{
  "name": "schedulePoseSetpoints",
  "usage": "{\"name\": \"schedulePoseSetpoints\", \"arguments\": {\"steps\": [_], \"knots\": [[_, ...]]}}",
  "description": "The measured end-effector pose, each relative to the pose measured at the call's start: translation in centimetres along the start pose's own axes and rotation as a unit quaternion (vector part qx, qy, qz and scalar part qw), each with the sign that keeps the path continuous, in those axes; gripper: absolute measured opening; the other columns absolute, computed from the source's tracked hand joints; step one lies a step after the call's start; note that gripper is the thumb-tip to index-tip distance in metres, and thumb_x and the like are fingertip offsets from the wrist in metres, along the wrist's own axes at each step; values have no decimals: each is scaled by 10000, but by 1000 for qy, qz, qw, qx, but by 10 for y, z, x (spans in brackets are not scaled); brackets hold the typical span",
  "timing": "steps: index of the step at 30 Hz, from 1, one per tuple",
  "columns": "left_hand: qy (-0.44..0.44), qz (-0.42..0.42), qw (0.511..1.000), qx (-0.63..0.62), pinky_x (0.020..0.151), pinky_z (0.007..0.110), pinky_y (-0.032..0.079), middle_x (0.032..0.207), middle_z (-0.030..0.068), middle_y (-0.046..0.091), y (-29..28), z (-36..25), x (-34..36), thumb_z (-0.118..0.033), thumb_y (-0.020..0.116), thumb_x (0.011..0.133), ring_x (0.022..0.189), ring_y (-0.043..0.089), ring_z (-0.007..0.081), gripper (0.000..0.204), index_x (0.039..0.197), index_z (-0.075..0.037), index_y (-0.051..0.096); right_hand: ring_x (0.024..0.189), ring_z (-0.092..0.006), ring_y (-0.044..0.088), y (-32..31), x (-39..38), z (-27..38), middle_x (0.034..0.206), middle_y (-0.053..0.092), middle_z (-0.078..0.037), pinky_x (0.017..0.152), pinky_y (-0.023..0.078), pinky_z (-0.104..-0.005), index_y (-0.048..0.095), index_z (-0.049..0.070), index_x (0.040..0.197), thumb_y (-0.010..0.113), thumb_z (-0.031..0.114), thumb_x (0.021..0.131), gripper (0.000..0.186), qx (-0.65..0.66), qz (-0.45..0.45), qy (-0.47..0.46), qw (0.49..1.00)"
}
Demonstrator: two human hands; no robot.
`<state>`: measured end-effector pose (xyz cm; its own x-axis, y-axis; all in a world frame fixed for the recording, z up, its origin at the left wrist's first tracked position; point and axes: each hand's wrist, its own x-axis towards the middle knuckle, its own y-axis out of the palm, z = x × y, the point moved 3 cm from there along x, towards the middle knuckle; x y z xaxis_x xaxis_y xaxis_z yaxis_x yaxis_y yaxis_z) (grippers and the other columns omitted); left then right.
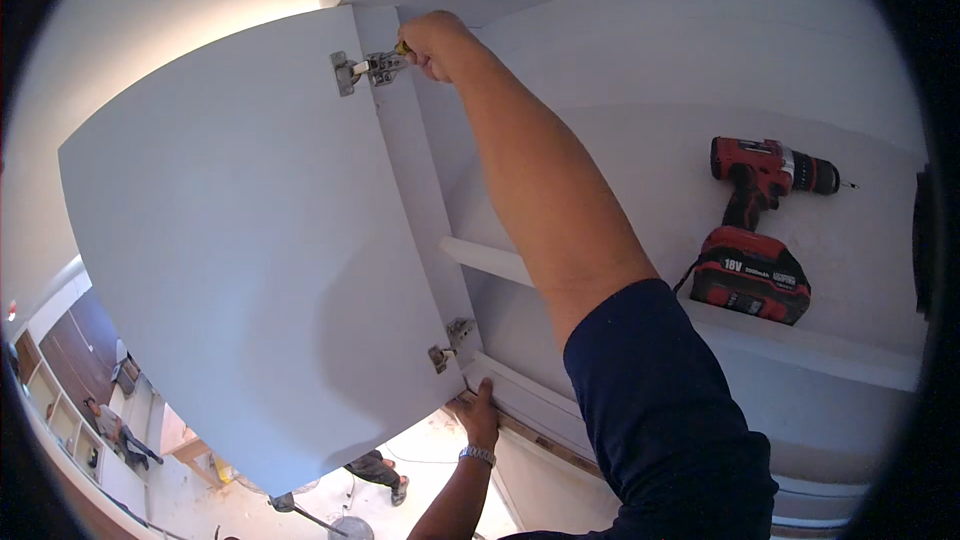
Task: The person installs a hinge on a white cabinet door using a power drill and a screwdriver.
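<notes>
A white cabinet door [240, 210] stands open on the left, joined to the cabinet side by an upper metal hinge [375, 70] and a lower one [445, 345]. My right hand [435, 45] reaches up to the upper hinge, closed on a small yellow-handled tool [403, 47], mostly hidden, that looks like a screwdriver. My left hand [478, 410] grips the lower edge of the door beside the cabinet's bottom rail, below the lower hinge.
A red-and-black cordless drill [760, 175] lies on a white shelf [840, 360] at right. Below, one person [115, 430] sits at far left; another's leg [375, 470] shows under the door, near a grey cylinder [350, 530] and cables on the floor.
</notes>
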<state>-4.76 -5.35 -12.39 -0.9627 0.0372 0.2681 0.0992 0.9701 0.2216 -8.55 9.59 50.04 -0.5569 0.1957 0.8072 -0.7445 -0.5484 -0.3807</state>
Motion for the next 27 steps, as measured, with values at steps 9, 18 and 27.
{"name": "schedulePoseSetpoints", "arguments": {"steps": [9, 18, 27], "knots": [[10, -13, 1000, -1, 1158, 415, 193, 1471, 269, 255, -13, 14, 7, -237, 789, 750, 1380, 255, 369, 989, 1421, 106, 149, 846, -313, 665, -4, -49, 53, 881, 685, -176, 753, 528, -416, 668, -5, 812, 626, 240, 829, 249, -240, -87, -48, 966], [43, -13, 999, 6, 1127, 413, 226, 1441, 214, 307, -12, 9, 5, -174, 769, 780, 1320, 312, 329, 882, 1408, 37, 186, 1019, -296, 626, -16, -90, 64, 1073, 665, -93, 862, 497, -430, 653, 150, 1080, 594, 171, 845, 243, -320, -63, -149, 933], [32, -22, 999, 38, 1139, 416, 197, 1462, 218, 279, -15, 7, 7, -189, 766, 782, 1333, 295, 341, 897, 1414, 44, 173, 1047, -305, 616, -12, -103, 47, 1148, 646, -77, 893, 498, -425, 656, 161, 1103, 629, 136, 836, 270, -310, -147, -196, 918]]}}
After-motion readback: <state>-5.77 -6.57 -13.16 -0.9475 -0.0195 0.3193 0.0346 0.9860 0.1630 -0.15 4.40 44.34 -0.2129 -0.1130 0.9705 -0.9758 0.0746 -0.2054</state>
